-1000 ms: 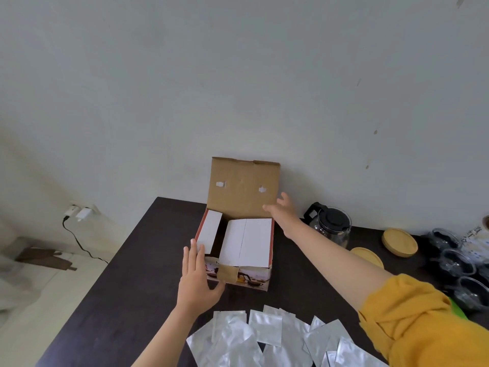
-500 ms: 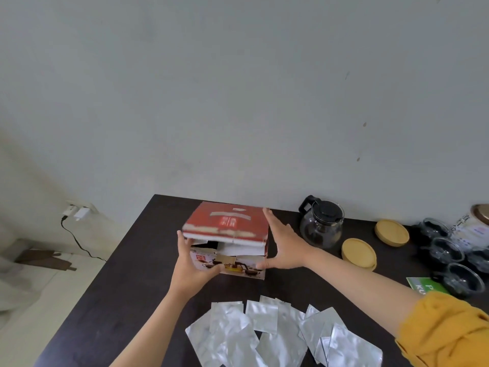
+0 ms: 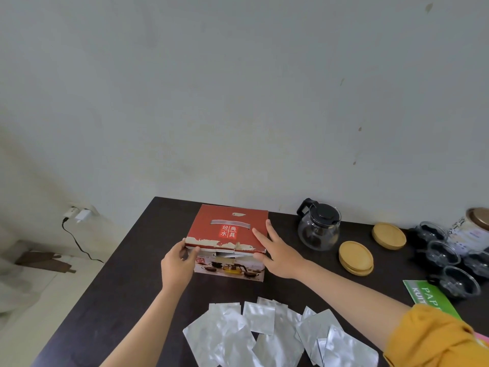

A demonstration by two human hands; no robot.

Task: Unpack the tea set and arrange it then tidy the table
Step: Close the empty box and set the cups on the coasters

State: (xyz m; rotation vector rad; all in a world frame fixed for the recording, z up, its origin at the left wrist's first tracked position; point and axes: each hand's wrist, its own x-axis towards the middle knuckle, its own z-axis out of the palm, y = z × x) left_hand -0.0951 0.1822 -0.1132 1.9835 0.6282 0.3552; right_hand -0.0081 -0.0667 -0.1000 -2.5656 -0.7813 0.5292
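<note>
The red tea set box (image 3: 227,229) stands on the dark table (image 3: 127,287), its lid down with a small gap at the front. My left hand (image 3: 178,263) grips the lid's front left corner. My right hand (image 3: 277,250) lies flat on the lid's right edge, fingers spread. To the right stand a glass teapot with a black lid (image 3: 318,227), wooden coasters (image 3: 356,256) (image 3: 388,235) and several small glass cups (image 3: 443,254). Several silver foil packets (image 3: 254,332) lie in front of the box.
A tin with a bronze lid (image 3: 473,229) stands at the far right behind the cups. A green leaflet (image 3: 428,298) lies near my right sleeve. The wall runs close behind the table. A charger and cable (image 3: 79,215) hang on the wall at left.
The lid, standing upright a second ago, has been folded down over the box. My right hand moved from behind the lid to its right edge; my left hand took the front corner.
</note>
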